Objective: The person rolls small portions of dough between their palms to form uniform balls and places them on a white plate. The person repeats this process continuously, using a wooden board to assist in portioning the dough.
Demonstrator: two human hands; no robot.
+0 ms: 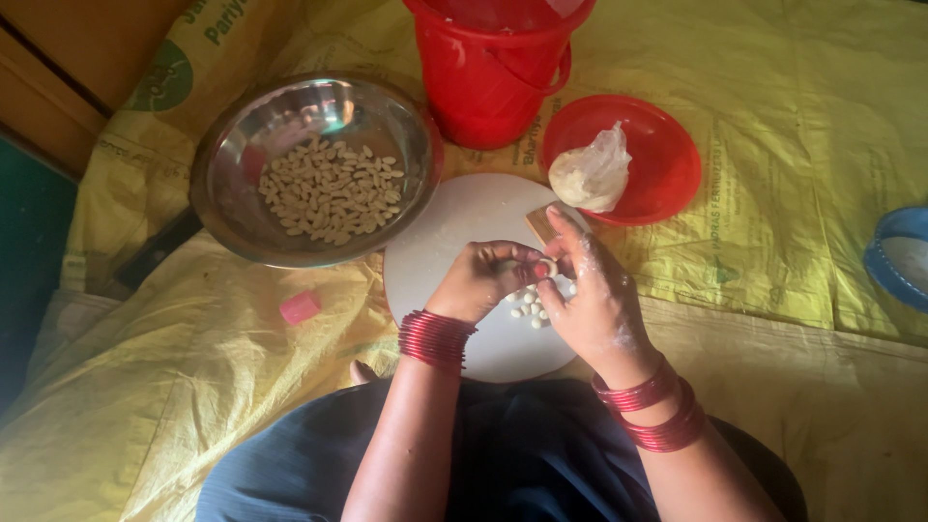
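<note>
Dark blue cloth lap (503,454) sits closest, then both hands meet over the round white board (454,232). Left hand (483,280) and right hand (594,300) have fingertips pinched together on a tiny white dough piece (547,268), right between them; can't tell its long axis. More small white pieces (532,309) lie just below. Yellow plastic sheet (793,145) underneath, steel bowl of shaped bits (314,169) to the left.
</note>
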